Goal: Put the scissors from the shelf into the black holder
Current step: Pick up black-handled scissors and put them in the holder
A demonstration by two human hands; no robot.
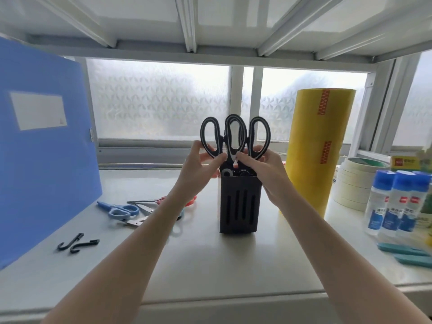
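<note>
A black slotted holder (239,204) stands upright in the middle of the white shelf (210,265). Black-handled scissors (235,136) with white trim stick up out of its top, blades down inside. My left hand (201,169) pinches the left handle loop. My right hand (261,167) grips the right handle loop and the middle of the handles. On the shelf to the left lie blue-handled scissors (120,210), a red-handled pair (152,201) and another pair partly hidden behind my left forearm.
A blue folder (42,148) leans at the left. Two black hooks (77,243) lie near it. A tall yellow tape roll (318,148), stacked masking tape (355,183), glue bottles (395,202) and teal items (406,253) fill the right side. A shelf board hangs overhead.
</note>
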